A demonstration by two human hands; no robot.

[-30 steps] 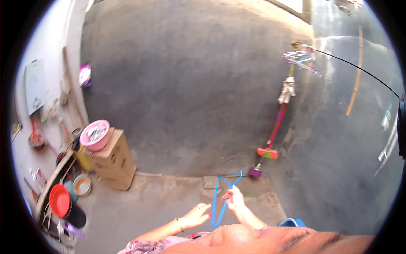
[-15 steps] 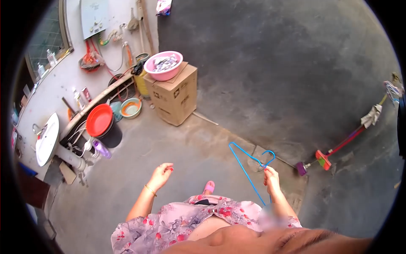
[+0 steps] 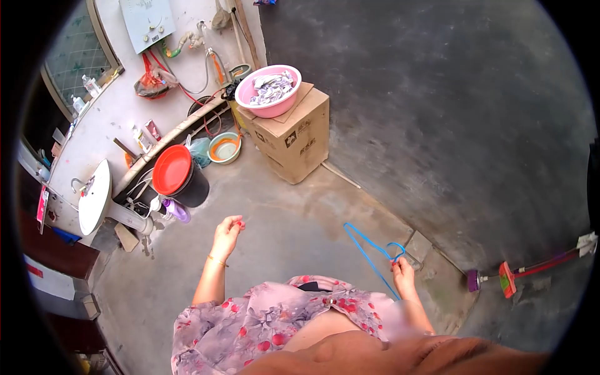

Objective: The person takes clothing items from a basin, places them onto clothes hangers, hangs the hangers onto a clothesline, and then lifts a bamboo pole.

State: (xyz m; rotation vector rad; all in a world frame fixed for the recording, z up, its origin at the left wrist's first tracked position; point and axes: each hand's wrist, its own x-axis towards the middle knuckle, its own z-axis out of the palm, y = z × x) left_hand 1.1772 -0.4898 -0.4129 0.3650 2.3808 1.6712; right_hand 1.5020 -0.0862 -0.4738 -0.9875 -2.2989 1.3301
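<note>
while the blue hanger (image 3: 347, 224) was held out right of centre in the lower half of the frame, its hook was up and the far end of its bar ran down out of sight near the right forearm. the right hand (image 3: 403, 275) was closed on it just below the hook, so holding it was the step in hand. the left hand (image 3: 226, 237) was well apart at lower centre-left, half open, fingers bent, nothing seen in it. any turn of the hanger, i judged, called for a firm pinch at its neck and some care for the long bar near the clothes (image 3: 269, 325).

beyond the hands, a box (image 3: 300, 150) stood at upper centre beside the dark wall (image 3: 425, 112), with a pink basin (image 3: 269, 111) of cloth (image 3: 272, 89) on top. left of it were a bowl (image 3: 225, 150), a red tub (image 3: 172, 170) on a black bucket (image 3: 194, 190), and a sink (image 3: 94, 200). a broom (image 3: 506, 279) leaned at lower right.
</note>
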